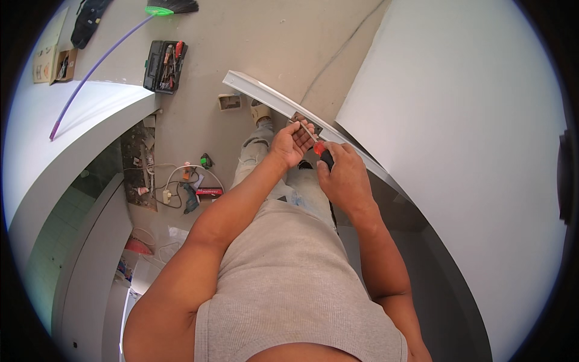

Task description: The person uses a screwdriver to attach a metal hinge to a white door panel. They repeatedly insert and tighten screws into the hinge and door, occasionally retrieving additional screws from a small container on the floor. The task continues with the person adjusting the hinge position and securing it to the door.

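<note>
Item one: the left hand. We find it curled round a small dark metal plate, fingers folded over the plate's near face, pressing it against a long white door edge that runs diagonally from upper left to lower right.

Item two: the right hand. We record it closed round a screwdriver with a red and black handle. The handle sticks out of the fist toward the plate, and the tip meets the plate just beside the left fingers (the blade itself is too small to make out). The plate thus lies directly above and between the two hands, touching the left and just ahead of the right.

Item three: surroundings on the floor. We note an open black toolbox well apart to the upper left, a broom with a purple stick and green head beyond it, and a tangle of white cables and a power tool beside the person's left leg. A large white panel fills the right side.
</note>
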The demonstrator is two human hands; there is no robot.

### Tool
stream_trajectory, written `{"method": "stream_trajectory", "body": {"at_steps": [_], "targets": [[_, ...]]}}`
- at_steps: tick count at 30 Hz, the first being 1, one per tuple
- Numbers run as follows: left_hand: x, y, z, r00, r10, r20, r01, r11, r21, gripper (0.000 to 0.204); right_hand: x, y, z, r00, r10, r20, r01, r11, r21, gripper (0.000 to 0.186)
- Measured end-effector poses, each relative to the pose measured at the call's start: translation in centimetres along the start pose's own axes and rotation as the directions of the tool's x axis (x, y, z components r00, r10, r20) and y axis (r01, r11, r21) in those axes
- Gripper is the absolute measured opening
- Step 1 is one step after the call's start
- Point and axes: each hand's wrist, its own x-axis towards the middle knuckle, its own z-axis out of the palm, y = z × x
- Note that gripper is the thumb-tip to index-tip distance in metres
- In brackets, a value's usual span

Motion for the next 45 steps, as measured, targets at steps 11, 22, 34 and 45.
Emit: {"method": "stream_trajectory", "body": {"at_steps": [11,22,34,45], "targets": [[0.1,0.1,-0.1,1.000,0.011,0.015,-0.011,1.000,0.023,0.018,-0.1,-0.4,0.0,1.000,0.003,0.003,-0.003,1.000,0.009,0.036],[-0.9,0.0,-1.3,0.975,0.221,-0.003,-0.176,0.788,0.590,0.016,0.3,-0.3,0.2,1.000,-0.019,-0.019,0.019,0.999,-0.031,0.031],[-0.7,3.5,-0.1,0.268,0.375,0.888,-0.483,-0.745,0.460,0.032,1.3,-1.4,-1.1,0.996,0.062,0.057,-0.055,0.992,-0.112,0.026],[1.5,4.2,-1.4,0.226,0.344,0.911,-0.538,-0.735,0.412,0.016,1.4,-2.2,-1.1,0.970,-0.167,0.178,0.232,0.860,-0.455,0.018]]}}
